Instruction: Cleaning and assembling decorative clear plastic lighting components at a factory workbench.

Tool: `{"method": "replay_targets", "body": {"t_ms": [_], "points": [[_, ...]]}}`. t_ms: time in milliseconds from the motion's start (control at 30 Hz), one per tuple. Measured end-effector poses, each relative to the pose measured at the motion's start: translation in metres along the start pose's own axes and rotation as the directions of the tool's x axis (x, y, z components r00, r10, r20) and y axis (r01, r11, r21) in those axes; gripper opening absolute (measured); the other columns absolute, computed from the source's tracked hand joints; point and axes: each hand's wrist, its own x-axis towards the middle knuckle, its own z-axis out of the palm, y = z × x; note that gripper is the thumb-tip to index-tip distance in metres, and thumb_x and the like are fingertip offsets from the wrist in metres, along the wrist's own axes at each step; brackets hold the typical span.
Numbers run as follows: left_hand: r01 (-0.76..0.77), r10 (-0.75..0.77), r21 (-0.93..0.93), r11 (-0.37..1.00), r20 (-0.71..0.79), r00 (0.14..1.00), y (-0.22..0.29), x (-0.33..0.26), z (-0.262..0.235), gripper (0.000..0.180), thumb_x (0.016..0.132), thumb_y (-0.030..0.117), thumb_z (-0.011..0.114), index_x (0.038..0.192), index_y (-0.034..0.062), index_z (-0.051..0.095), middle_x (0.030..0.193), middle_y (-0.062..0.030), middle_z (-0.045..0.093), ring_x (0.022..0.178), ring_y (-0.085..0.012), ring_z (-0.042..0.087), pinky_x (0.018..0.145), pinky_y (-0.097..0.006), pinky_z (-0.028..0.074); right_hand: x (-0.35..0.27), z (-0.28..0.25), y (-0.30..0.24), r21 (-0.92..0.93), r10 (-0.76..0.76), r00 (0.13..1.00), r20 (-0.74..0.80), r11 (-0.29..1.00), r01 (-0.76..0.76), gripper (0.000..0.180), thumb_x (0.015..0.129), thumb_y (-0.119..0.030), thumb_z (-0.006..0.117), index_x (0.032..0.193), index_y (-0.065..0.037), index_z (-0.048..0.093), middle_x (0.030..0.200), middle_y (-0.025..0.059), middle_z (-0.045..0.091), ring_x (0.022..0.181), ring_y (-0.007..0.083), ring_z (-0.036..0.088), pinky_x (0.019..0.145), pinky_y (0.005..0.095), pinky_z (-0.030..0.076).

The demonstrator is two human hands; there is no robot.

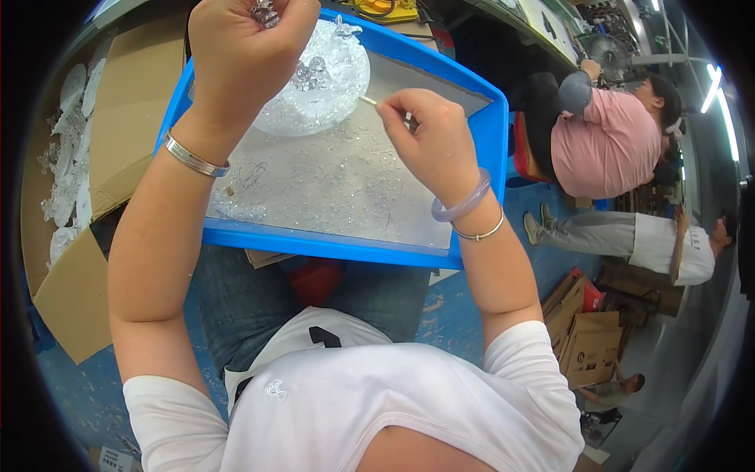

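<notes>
At the upper left, my left hand is closed in a fist around shiny clear pieces; most of them are hidden by the fingers. My right hand pinches a thin pale stick between thumb and fingers. The stick's tip reaches the edge of a round, clear, textured plate-like piece. Clear crystal-like lumps sit on that piece. Below both hands is a blue tray, its grey bottom strewn with small clear bits.
On the left, an open cardboard box holds clear plastic-like pieces. Yellow and black items lie beyond the tray. To the right are a seated person in pink, a standing person and stacked cartons.
</notes>
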Motion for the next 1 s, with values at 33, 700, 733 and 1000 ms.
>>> {"method": "replay_targets", "body": {"t_ms": [33, 700, 733, 1000], "points": [[-0.001, 0.001, 0.001, 1.000, -0.001, 1.000, 0.0002, -0.0001, -0.0005, 0.028, 0.077, 0.004, 0.057, 0.055, 0.0021, 0.040, 0.051, 0.0071, 0.035, 0.050, -0.0005, 0.029, 0.044, -0.018, 0.022, 0.0006, -0.0010, 0.0009, 0.000, 0.012, 1.000, -0.019, 1.000, -0.012, 0.011, 0.076, -0.010, 0.061, 0.073, 0.001, 0.061, 0.065, 0.0099, 0.059, 0.052, 0.0164, 0.053, 0.047, 0.0231, 0.042], [-0.030, 0.052, -0.148, 0.988, 0.147, 0.988, -0.0025, -0.0017, -0.0060, 0.027, 0.078, 0.002, 0.055, 0.056, 0.0036, 0.040, 0.050, 0.0050, 0.037, 0.046, -0.0008, 0.032, 0.042, -0.017, 0.023, 0.0000, -0.0012, 0.0062, -0.009, 0.036, 0.999, -0.010, 0.999, -0.036, 0.012, 0.077, -0.011, 0.061, 0.075, 0.001, 0.062, 0.067, 0.0097, 0.061, 0.054, 0.0163, 0.054, 0.049, 0.0227, 0.043], [-0.032, 0.053, -0.148, 0.988, 0.146, 0.988, -0.0028, -0.0023, -0.0063, 0.027, 0.078, 0.002, 0.055, 0.056, 0.0036, 0.040, 0.050, 0.0050, 0.037, 0.046, -0.0008, 0.032, 0.042, -0.017, 0.023, -0.0008, -0.0015, 0.0052, -0.007, 0.038, 0.999, 0.006, 0.999, -0.038, 0.011, 0.076, -0.011, 0.061, 0.075, 0.001, 0.062, 0.068, 0.0097, 0.061, 0.054, 0.0165, 0.055, 0.049, 0.0228, 0.043], [-0.076, 0.083, -0.046, 0.996, 0.165, 0.983, -0.0008, -0.0019, -0.0060, 0.028, 0.078, 0.002, 0.055, 0.055, 0.0034, 0.037, 0.050, 0.0047, 0.034, 0.047, -0.0020, 0.030, 0.043, -0.019, 0.024, -0.0015, 0.0014, 0.0065, -0.022, 0.049, 0.998, 0.050, 0.999, -0.048, 0.011, 0.076, -0.011, 0.061, 0.076, 0.000, 0.062, 0.069, 0.0100, 0.061, 0.055, 0.0180, 0.056, 0.050, 0.0244, 0.044]]}}
